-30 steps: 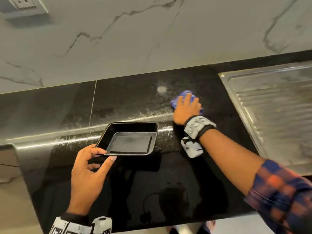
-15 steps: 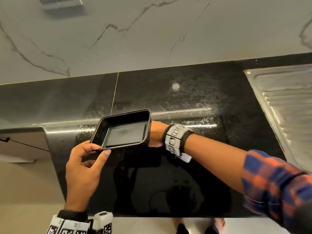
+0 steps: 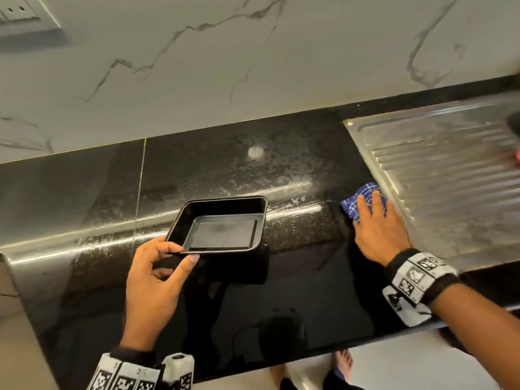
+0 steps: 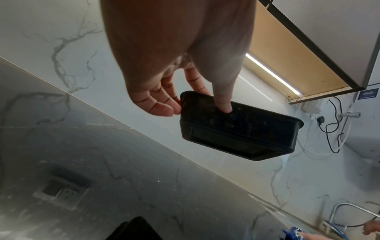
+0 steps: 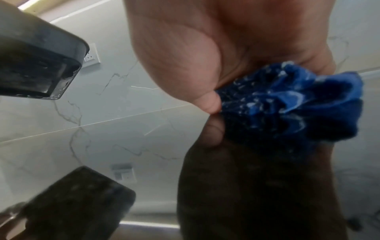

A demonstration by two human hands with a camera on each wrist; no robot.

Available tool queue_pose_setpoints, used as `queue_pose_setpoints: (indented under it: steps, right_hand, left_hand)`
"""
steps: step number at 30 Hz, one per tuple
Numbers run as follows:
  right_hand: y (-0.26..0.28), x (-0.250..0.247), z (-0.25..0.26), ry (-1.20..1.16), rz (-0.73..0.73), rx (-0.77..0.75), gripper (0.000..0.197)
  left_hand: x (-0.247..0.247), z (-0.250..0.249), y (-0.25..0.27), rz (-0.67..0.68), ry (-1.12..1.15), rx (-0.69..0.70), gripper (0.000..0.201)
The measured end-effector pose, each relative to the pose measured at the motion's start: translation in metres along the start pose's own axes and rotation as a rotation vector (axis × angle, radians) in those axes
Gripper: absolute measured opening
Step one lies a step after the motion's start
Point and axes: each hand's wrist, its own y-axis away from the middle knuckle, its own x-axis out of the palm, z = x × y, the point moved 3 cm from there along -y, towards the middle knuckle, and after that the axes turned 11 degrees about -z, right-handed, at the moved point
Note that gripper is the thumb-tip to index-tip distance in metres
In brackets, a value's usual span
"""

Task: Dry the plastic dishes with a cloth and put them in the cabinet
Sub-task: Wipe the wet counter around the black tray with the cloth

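Starting at the left, a black plastic dish (image 3: 222,225) is held above the dark tabletop (image 3: 295,291) by its near-left corner, the left hand (image 3: 153,280) grip clamped on its rim. Farther right, a blue cloth (image 3: 356,202) is pressed flat onto the tabletop under the right hand (image 3: 378,232), fingers straight, just beside the steel drainboard (image 3: 450,178).

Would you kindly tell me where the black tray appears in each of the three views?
Head: black tray at centre, its near-left corner held by the left hand.
Left wrist: centre right, below the fingers.
Right wrist: upper left corner, seen from below.
Shared landmark: the wall socket.
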Motion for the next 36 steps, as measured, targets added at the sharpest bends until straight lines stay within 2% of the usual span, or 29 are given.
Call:
queue_pose_setpoints:
  steps: [3, 5, 8, 10, 13, 15, 18, 21, 24, 26, 29, 31, 33, 36]
  right_hand:
    - [0.005, -0.007, 0.029, -0.006, 0.077, 0.106, 0.072]
    - [0.004, -0.010, 0.059, -0.023, 0.083, 0.057, 0.077]
    - [0.013, -0.021, 0.132, -0.041, 0.073, -0.188, 0.081]
    - [0.032, -0.032, 0.197, -0.107, 0.137, -0.365, 0.079]
    - [0.074, -0.047, 0.287, -0.174, 0.165, -0.712, 0.050]
    - [0.105, -0.043, 0.326, -0.133, 0.238, -0.988, 0.058]
    - [0.131, -0.043, 0.336, 0.024, 0.205, -1.296, 0.066]
    - [0.121, -0.039, 0.292, 0.005, 0.136, -1.433, 0.070]
    - [0.088, -0.035, 0.211, -0.179, 0.081, -1.296, 0.069]
    - [0.060, -0.034, 0.145, -0.142, -0.021, -1.160, 0.062]
    - [0.025, -0.030, 0.038, -0.045, 0.043, -0.759, 0.061]
    - [0.023, -0.027, -0.023, -0.007, 0.091, -0.480, 0.060]
    - [0.038, -0.024, -0.061, 0.029, 0.141, -0.345, 0.068]
    - [0.080, -0.029, -0.059, 0.087, 0.104, -0.328, 0.072]
  left_hand:
    - [0.001, 0.001, -0.002, -0.006, 0.000, 0.005, 0.021]
    - [-0.003, 0.001, -0.004, -0.022, -0.001, 0.007, 0.021]
    - [-0.015, 0.003, -0.007, -0.057, -0.024, 0.002, 0.019]
    - [-0.025, 0.004, -0.008, -0.074, -0.042, 0.002, 0.020]
    - [-0.040, 0.004, -0.009, -0.108, -0.060, -0.013, 0.022]
    - [-0.049, 0.005, -0.009, -0.115, -0.065, -0.022, 0.025]
    - [-0.058, 0.004, -0.008, -0.088, -0.081, -0.024, 0.026]
    - [-0.056, 0.002, -0.005, -0.102, -0.072, -0.025, 0.023]
    - [-0.043, 0.000, -0.001, -0.098, -0.065, -0.023, 0.023]
    - [-0.032, 0.000, 0.003, -0.070, -0.060, -0.041, 0.023]
    - [-0.016, -0.004, 0.008, -0.026, -0.052, -0.031, 0.023]
    - [-0.004, -0.007, 0.010, 0.005, -0.053, -0.011, 0.023]
    - [0.008, -0.010, 0.012, 0.033, -0.043, 0.000, 0.024]
    - [0.020, -0.015, 0.014, 0.065, -0.042, 0.015, 0.023]
